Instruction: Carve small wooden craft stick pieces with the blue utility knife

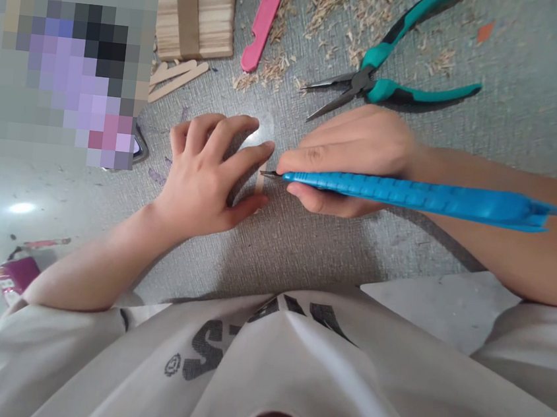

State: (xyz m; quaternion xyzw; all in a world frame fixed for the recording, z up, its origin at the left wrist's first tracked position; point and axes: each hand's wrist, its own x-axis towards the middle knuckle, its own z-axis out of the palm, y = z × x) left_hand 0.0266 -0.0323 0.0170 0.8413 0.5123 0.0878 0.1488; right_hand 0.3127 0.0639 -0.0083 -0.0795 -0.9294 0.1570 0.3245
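Right hand (359,147) has the blue knife (409,196) gripped, tip at the stick (260,183); left hand (205,177) has fingers splayed across it. Can't tell if that stick's cut through yet.

bare left hand (205,177) palm down, thumb (247,210) parted from bent fingers (244,161); bare right hand (359,144) curled in a grip, wrist (420,162) nearly straight.

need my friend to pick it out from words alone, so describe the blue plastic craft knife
On the grey textured tabletop, find the person's right hand, just below the open long-nosed metal pliers with teal handles. In its grip lies a long, ribbed blue plastic craft knife, its narrow dark blade pointing at the left hand. Unlike those pliers, it is bright blue and hand-held.
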